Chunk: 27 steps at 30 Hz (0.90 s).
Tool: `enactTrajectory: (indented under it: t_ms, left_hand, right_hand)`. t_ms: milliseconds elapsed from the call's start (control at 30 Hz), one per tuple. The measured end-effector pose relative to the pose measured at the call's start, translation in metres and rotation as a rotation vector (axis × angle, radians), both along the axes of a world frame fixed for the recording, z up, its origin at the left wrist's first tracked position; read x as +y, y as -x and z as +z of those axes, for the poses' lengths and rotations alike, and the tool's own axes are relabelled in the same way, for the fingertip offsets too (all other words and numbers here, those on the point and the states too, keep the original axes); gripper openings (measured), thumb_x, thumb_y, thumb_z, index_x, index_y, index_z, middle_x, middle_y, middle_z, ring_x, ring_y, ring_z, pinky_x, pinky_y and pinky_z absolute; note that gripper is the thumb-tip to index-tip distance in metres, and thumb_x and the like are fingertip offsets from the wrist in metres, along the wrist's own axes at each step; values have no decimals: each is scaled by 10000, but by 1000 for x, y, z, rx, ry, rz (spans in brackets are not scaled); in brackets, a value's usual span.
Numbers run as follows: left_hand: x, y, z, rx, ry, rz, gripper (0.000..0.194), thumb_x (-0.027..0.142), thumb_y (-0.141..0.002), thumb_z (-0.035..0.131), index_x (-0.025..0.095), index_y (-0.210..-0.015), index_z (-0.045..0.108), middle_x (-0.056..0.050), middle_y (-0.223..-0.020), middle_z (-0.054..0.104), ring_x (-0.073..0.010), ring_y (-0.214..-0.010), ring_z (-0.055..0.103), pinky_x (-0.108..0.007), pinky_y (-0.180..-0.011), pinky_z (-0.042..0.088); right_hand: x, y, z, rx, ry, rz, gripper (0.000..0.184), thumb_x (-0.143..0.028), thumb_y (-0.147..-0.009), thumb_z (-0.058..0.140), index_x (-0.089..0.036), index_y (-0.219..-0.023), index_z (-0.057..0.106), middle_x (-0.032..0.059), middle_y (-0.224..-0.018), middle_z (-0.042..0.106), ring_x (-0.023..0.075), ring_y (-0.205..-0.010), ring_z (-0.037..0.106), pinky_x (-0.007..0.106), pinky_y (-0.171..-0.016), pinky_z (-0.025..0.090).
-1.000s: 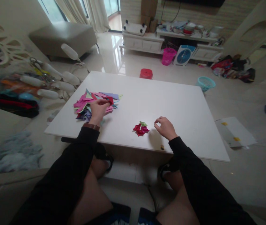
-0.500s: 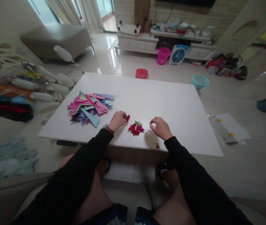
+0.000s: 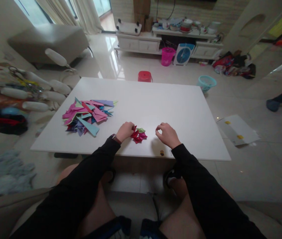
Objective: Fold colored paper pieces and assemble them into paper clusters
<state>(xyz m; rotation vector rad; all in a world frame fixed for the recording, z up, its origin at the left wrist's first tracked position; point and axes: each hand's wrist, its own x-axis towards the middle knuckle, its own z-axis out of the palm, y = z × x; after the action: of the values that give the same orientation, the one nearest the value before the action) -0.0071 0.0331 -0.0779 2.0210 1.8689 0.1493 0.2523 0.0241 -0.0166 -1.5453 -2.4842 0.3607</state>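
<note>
A red folded-paper piece (image 3: pixel 134 128) is pinched between the thumb and fingers of my left hand (image 3: pixel 125 131). It touches, or nearly touches, the left side of a small cluster of folded-paper pieces (image 3: pixel 138 137) in red, magenta and light green; the exact contact is hidden by my fingertips. To the right of the cluster hovers my right hand (image 3: pixel 169 135), thumb and index finger curved into a loose ring with nothing visible between them. Both hands are over the white table (image 3: pixel 143 103).
A heap of coloured folded paper (image 3: pixel 86 114) lies on the table's left part. Near the front edge is a small brown figure sticker (image 3: pixel 162 153). Beyond the table stand a red bucket (image 3: pixel 144 76) and a blue basket (image 3: pixel 207 83). Another person's foot (image 3: pixel 272 105) shows at far right.
My left hand has brought the red paper piece down and right to the cluster's left side. My right hand stays beside the cluster. The camera view has shifted slightly.
</note>
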Motion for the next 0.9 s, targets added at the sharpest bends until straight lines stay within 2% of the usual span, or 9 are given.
enactTrajectory:
  t_ms: [567,733,900]
  left_hand:
    - [-7,5,1,-82,14,-47,221,117,-719,608,157,-851,781,-96,-830,761,-210,-782,689,-275,-712,493]
    - [-4,18,7,-77,-25,45,251,175,-787,591,162,-980,752,-91,-959,765,-210,-891,696,-276,-804,511]
    - [1,53,15,7,-49,228,250,255,-842,567,135,-1010,708,-166,-1049,743,-271,-990,691,-330,-871,513]
  right_hand:
    - [-1,4,-3,-17,5,21,171,-252,-942,560,-208,-868,707,71,-941,661,222,-959,578,313,-756,428]
    - [-1,5,-4,-11,10,28,167,-247,-940,564,-207,-860,705,71,-936,662,221,-959,576,310,-763,428]
    - [0,4,-7,-12,6,31,168,-252,-940,564,-207,-862,706,71,-929,662,221,-947,581,306,-748,423]
